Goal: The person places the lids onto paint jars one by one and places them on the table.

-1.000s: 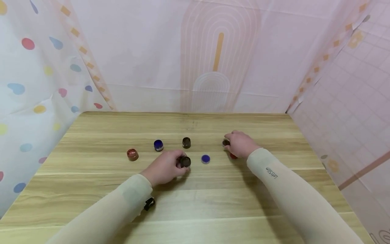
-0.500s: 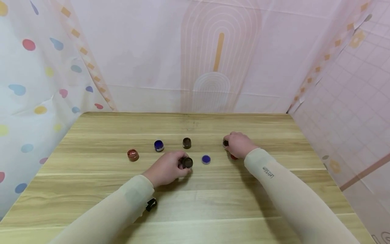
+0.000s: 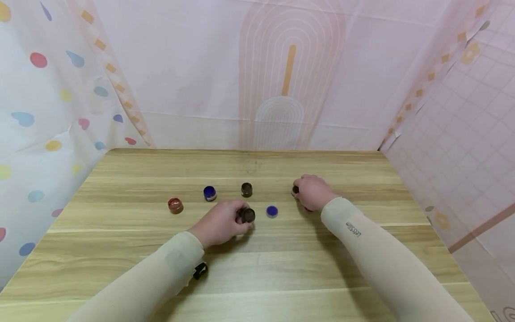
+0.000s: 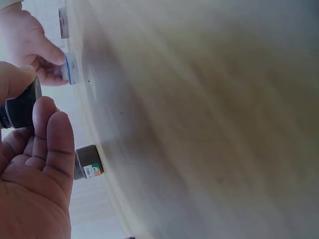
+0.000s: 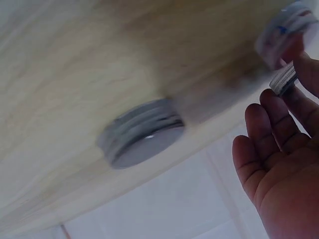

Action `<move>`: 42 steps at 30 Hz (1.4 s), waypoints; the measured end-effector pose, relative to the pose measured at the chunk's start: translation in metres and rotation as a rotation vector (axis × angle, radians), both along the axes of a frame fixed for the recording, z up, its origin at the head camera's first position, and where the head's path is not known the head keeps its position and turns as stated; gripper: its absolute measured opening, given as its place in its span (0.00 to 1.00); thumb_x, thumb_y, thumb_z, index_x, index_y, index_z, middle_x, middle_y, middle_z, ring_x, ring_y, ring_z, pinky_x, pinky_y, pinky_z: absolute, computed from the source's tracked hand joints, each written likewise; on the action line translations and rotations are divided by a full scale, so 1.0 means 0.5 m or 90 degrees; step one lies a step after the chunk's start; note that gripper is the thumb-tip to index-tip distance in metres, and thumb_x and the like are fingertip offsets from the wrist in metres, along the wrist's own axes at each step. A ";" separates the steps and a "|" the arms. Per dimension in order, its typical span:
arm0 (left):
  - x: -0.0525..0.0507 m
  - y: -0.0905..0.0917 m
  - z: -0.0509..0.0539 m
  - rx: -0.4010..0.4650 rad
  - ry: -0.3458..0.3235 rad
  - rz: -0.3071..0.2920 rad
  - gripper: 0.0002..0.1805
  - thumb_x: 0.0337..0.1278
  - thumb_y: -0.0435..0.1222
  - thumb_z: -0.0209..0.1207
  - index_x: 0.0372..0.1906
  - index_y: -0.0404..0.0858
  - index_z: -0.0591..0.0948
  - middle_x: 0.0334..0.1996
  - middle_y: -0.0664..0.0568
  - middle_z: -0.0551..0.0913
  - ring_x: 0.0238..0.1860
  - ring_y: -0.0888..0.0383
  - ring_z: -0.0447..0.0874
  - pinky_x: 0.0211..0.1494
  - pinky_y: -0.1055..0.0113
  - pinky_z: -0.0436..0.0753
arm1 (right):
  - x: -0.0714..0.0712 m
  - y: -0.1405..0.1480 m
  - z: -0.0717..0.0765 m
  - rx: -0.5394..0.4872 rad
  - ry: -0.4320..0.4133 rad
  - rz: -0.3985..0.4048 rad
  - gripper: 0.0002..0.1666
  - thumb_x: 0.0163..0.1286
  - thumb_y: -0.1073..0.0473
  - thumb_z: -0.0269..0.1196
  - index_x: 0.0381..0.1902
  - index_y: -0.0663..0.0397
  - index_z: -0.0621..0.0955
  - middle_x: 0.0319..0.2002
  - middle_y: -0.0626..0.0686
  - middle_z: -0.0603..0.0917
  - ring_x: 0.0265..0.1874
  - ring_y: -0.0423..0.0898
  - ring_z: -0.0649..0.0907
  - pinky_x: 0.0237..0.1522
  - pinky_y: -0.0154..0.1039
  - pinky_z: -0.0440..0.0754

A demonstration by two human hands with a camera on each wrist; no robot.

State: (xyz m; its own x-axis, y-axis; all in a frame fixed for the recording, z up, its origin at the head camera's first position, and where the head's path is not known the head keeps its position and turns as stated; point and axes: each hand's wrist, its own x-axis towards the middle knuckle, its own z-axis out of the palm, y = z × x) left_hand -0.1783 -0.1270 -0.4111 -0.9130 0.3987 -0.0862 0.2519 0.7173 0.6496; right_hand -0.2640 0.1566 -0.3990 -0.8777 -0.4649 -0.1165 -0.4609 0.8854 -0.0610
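My left hand (image 3: 220, 223) grips a small dark paint jar (image 3: 248, 215) between thumb and fingers, above the table in the middle. At the right my right hand (image 3: 315, 191) pinches a dark round lid (image 3: 295, 190); its ribbed edge shows between thumb and fingertips in the right wrist view. Below that hand a red lid (image 3: 307, 209) is mostly hidden. Between the hands lies a blue lid (image 3: 272, 211). Beyond the left hand stand open jars: a dark brown one (image 3: 246, 190), a blue one (image 3: 209, 193) and a red-brown one (image 3: 175, 205).
The wooden table (image 3: 257, 277) runs back to a patterned cloth (image 3: 193, 89), with more cloth at both sides. A black piece (image 3: 200, 270) shows under the left sleeve. In the right wrist view a blurred ribbed lid (image 5: 142, 134) lies near the hand.
My right hand has shifted slightly left and nearer, with the dark lid between its fingers. The left hand, still holding the dark jar, has moved only a little to the right.
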 end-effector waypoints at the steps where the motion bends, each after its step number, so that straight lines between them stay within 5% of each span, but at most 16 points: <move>1: 0.000 0.000 0.000 0.000 -0.002 0.001 0.14 0.63 0.39 0.72 0.50 0.42 0.84 0.33 0.56 0.83 0.30 0.60 0.78 0.36 0.65 0.79 | 0.002 -0.004 0.002 -0.006 -0.001 0.005 0.17 0.78 0.55 0.63 0.56 0.60 0.84 0.47 0.56 0.85 0.49 0.54 0.82 0.61 0.52 0.80; 9: -0.002 0.004 0.000 -0.002 0.012 -0.001 0.14 0.62 0.39 0.72 0.50 0.43 0.84 0.32 0.56 0.82 0.29 0.61 0.77 0.35 0.66 0.78 | 0.036 -0.055 0.037 -0.112 0.006 0.093 0.16 0.78 0.58 0.61 0.56 0.61 0.83 0.45 0.53 0.84 0.47 0.49 0.78 0.61 0.48 0.78; 18: -0.006 0.009 0.003 -0.011 0.031 -0.008 0.15 0.62 0.40 0.72 0.50 0.42 0.84 0.30 0.57 0.81 0.30 0.61 0.77 0.36 0.66 0.77 | 0.093 -0.111 0.071 -0.211 -0.052 0.162 0.17 0.75 0.61 0.65 0.59 0.58 0.83 0.48 0.52 0.83 0.50 0.49 0.81 0.57 0.44 0.82; 24: -0.006 0.009 0.003 -0.007 0.030 -0.011 0.12 0.62 0.40 0.72 0.44 0.43 0.82 0.29 0.56 0.80 0.29 0.61 0.76 0.34 0.66 0.76 | 0.114 -0.130 0.074 -0.208 -0.061 0.197 0.20 0.75 0.61 0.66 0.62 0.58 0.83 0.48 0.53 0.82 0.45 0.48 0.82 0.50 0.40 0.82; 29: -0.006 0.010 0.001 0.006 0.028 -0.019 0.13 0.63 0.39 0.71 0.49 0.43 0.82 0.27 0.57 0.80 0.26 0.62 0.76 0.31 0.68 0.76 | 0.127 -0.140 0.074 -0.191 -0.062 0.213 0.22 0.76 0.59 0.66 0.66 0.54 0.82 0.47 0.51 0.81 0.40 0.43 0.77 0.45 0.36 0.80; 42: -0.004 0.012 0.007 0.015 0.029 -0.015 0.14 0.61 0.36 0.71 0.50 0.42 0.83 0.28 0.57 0.81 0.28 0.62 0.77 0.33 0.68 0.77 | 0.139 -0.145 0.072 -0.202 -0.043 0.234 0.22 0.74 0.59 0.68 0.64 0.55 0.82 0.51 0.52 0.83 0.50 0.46 0.80 0.54 0.39 0.82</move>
